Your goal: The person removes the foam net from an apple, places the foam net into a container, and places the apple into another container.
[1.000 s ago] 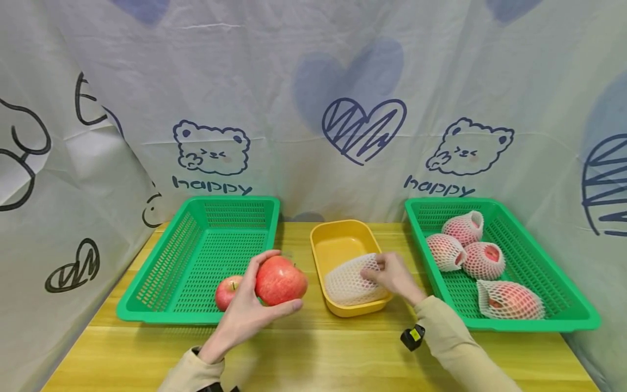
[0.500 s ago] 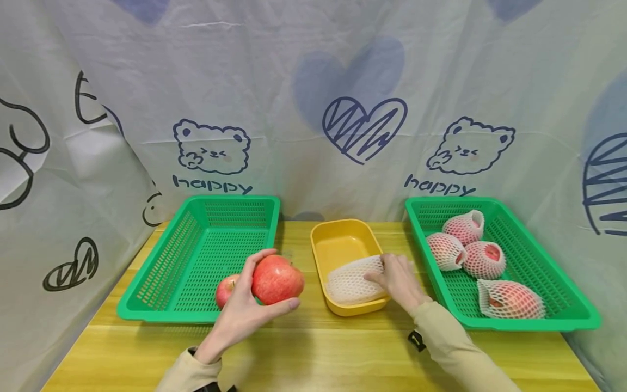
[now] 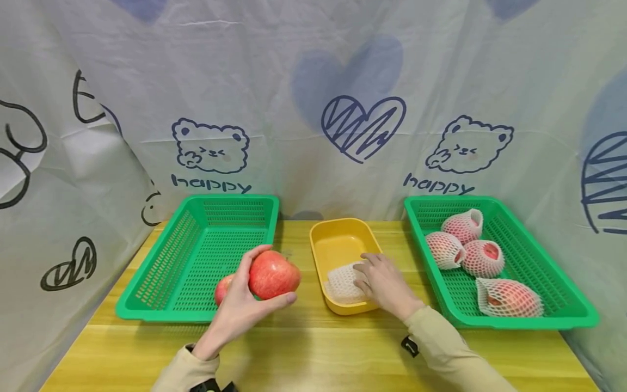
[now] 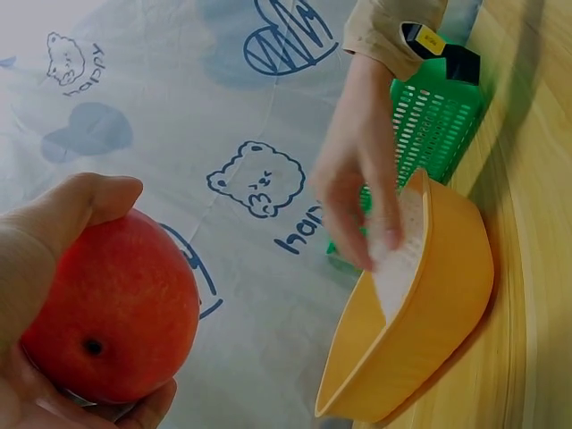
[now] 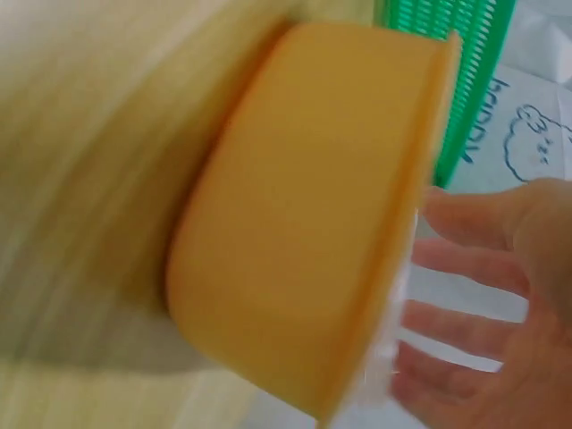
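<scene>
My left hand (image 3: 240,305) grips a red apple (image 3: 274,275) in front of the left green basket, thumb on one side and fingers on the other. Behind that hand, a second apple (image 3: 222,288) lies partly hidden in the basket. At the middle of the table, a yellow plastic tub (image 3: 338,226) holds white foam fruit netting (image 3: 344,283). Over the tub's right side reaches my right hand (image 3: 387,286), its fingertips at the netting. The right wrist view shows those fingers (image 5: 465,326) spread and fairly straight, with the netting partly behind the tub's rim.
The left green basket (image 3: 196,314) stands left of the tub. On the right, another green basket (image 3: 529,323) holds several apples in foam nets (image 3: 484,258). A printed cloth (image 3: 303,65) hangs behind the wooden table (image 3: 313,354).
My right hand has shifted left over the tub, its fingers spreading from their earlier pinch on the netting. The netting now looks shorter. My left hand and its apple have drifted slightly left.
</scene>
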Motion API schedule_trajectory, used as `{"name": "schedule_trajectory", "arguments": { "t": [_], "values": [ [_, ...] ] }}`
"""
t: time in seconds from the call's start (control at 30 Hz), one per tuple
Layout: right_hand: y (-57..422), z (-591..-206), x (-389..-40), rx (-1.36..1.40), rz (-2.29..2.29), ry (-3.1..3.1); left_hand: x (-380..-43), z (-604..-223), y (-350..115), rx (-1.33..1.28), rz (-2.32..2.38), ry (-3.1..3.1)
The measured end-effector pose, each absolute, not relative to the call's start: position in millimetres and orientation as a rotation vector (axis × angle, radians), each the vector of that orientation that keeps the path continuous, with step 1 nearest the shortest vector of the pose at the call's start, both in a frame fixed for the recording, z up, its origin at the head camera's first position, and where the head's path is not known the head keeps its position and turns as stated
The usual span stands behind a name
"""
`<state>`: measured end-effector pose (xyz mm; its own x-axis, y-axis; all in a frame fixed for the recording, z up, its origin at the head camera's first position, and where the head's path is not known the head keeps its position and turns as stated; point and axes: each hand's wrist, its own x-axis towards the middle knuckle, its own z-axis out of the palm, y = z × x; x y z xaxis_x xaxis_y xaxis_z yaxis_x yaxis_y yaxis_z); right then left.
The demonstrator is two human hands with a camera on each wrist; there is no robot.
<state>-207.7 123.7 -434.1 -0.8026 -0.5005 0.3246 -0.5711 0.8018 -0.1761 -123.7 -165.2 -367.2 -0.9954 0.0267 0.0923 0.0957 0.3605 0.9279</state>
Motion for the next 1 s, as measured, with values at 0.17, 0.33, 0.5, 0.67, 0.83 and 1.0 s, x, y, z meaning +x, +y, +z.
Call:
{"name": "schedule_trajectory", "arguments": {
  "t": [0.17, 0.33, 0.5, 0.67, 0.83, 1.0],
  "values": [
    [119.4, -441.5, -204.1, 0.787, 0.542, -2.982, -123.6, -366.4, -167.2, -0.086, -1.717, -2.562],
    [117.5, -444.2, -209.4, 0.755, 0.681, -3.044, -128.0, -364.5, -172.4, -0.066, -1.646, -2.576],
    [119.1, -445.3, -213.0, 0.773, 0.686, -3.063, -140.5, -357.0, -186.3, -0.026, -1.519, -2.638],
    [120.1, -444.0, -215.1, 0.774, 0.675, -3.076, -155.5, -347.3, -208.4, -0.013, -1.404, -2.717],
    [119.2, -444.6, -217.0, 0.742, 0.704, -3.097, -169.9, -342.2, -230.6, -0.043, -1.300, -2.748],
    [117.6, -446.2, -217.6, 0.709, 0.744, -3.107, -184.0, -340.7, -246.6, -0.025, -1.189, -2.830]
  ]
}}
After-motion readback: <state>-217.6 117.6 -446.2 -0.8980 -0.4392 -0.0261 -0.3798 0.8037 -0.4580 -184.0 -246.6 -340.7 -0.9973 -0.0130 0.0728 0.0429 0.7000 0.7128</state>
